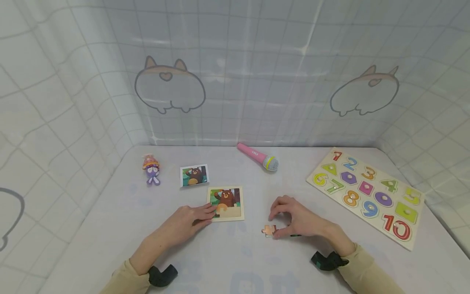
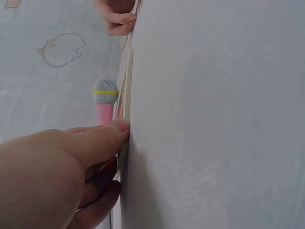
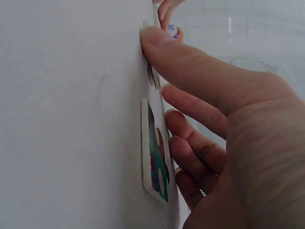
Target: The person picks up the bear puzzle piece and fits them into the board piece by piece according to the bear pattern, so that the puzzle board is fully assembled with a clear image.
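Note:
A wooden bear puzzle board (image 1: 238,218) lies flat, its picture partly filled and bare wood along the lower part. My left hand (image 1: 185,222) grips its near left corner, thumb at the near edge and fingers over the left side; the left wrist view shows the thumb against the board's rim (image 2: 127,102). Over a loose puzzle piece (image 1: 269,230) is my right hand (image 1: 302,216). Its thumb touches the piece, while the index fingertip is slightly apart on the far side. Another puzzle piece (image 3: 155,157), green and brown, lies under that hand's palm.
A bear picture card (image 1: 194,176) lies behind the board, and a purple toy figure (image 1: 151,171) farther left. A pink toy microphone (image 1: 257,156) rests near the back. On the right is a large number-and-shape board (image 1: 361,194). Grid-patterned curtains (image 1: 249,81) enclose the table.

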`<action>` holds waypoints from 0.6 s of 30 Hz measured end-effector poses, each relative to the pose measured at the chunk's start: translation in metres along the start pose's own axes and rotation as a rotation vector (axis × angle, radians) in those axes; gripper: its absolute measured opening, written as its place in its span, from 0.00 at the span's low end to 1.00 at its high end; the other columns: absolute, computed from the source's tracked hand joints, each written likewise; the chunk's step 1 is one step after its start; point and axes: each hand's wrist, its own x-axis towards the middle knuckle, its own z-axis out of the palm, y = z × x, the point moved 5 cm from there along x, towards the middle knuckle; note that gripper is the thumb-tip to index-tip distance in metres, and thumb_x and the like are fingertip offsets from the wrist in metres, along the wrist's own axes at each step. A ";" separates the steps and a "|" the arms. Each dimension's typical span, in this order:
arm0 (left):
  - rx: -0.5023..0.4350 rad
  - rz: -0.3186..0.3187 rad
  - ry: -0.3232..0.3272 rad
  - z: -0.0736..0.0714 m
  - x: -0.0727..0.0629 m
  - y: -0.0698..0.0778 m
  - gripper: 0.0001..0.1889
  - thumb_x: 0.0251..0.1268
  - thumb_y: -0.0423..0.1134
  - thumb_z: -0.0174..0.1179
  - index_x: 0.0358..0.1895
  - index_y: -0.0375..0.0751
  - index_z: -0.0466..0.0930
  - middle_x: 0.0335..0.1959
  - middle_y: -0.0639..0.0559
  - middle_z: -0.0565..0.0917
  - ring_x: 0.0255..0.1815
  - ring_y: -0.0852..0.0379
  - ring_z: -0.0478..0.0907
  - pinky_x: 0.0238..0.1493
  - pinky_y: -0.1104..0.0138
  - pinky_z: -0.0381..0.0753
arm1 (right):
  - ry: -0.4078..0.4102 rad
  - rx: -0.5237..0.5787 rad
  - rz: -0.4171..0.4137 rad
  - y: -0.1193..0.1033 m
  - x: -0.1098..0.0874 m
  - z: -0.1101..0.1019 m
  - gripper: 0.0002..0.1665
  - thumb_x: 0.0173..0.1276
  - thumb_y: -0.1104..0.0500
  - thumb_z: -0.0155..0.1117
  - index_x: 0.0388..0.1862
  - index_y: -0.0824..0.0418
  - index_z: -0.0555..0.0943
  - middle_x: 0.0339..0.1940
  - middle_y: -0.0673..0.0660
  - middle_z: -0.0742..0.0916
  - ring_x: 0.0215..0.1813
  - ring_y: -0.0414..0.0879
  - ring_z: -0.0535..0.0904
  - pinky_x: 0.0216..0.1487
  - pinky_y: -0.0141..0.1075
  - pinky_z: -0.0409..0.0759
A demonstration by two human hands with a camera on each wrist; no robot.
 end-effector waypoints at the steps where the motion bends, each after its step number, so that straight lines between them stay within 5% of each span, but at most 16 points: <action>1: -0.002 -0.005 -0.002 0.000 0.000 0.000 0.17 0.70 0.41 0.63 0.59 0.46 0.83 0.64 0.54 0.80 0.67 0.53 0.75 0.61 0.52 0.79 | 0.002 -0.001 0.005 0.000 0.000 0.000 0.20 0.51 0.40 0.80 0.41 0.38 0.84 0.48 0.37 0.78 0.55 0.39 0.69 0.59 0.40 0.72; 18: 0.002 0.004 -0.004 -0.001 0.000 0.000 0.17 0.71 0.41 0.62 0.59 0.45 0.83 0.64 0.53 0.80 0.66 0.50 0.75 0.61 0.51 0.79 | 0.037 0.009 -0.055 0.003 0.002 0.000 0.13 0.59 0.45 0.77 0.43 0.39 0.87 0.45 0.38 0.80 0.52 0.37 0.73 0.55 0.37 0.74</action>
